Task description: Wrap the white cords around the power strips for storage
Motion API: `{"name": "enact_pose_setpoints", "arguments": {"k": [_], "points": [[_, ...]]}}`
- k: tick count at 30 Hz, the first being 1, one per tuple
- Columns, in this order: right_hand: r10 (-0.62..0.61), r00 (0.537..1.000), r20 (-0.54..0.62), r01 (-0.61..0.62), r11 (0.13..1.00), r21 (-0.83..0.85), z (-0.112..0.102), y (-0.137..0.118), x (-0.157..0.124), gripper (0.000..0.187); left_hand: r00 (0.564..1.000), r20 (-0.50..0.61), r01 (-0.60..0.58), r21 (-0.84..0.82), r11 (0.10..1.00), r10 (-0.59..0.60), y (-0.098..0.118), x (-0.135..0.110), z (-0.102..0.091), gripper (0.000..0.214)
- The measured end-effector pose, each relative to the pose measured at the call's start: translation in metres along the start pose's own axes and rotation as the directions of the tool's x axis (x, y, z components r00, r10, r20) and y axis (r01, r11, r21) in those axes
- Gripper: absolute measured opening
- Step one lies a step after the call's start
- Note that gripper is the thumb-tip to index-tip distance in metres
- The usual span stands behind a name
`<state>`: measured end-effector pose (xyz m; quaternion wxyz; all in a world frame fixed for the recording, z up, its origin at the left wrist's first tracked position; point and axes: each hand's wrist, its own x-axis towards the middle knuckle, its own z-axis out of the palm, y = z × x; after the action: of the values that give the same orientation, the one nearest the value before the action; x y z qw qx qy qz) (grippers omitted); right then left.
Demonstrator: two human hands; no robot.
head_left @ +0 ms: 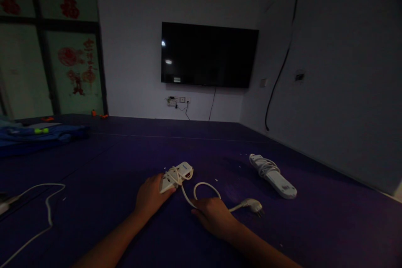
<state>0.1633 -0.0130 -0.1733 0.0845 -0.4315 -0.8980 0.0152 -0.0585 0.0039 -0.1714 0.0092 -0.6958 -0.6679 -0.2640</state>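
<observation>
Power strip (169, 181) gripped in left hand (151, 194), with cord (186, 197) partly wound around it and held also in right hand (215, 215), near plug (253, 205); to right, on purple surface (119, 167), another wrapped strip (281, 184).

My right hand (215, 217) hides a stretch of thin cream cord (204, 183). My left hand (151, 194) covers part of the white oblong plastic power strip (170, 181).
</observation>
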Motion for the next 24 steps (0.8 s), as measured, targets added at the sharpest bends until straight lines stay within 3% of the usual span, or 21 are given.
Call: {"name": "enact_pose_setpoints", "arguments": {"k": [24], "points": [[0.02,1.0,0.009,-0.02,1.0,0.019,-0.0029,-0.0019,0.0,0.023,1.0,0.013,-0.013,0.007,1.0,0.013,-0.0027,0.0019,0.003,0.05]]}}
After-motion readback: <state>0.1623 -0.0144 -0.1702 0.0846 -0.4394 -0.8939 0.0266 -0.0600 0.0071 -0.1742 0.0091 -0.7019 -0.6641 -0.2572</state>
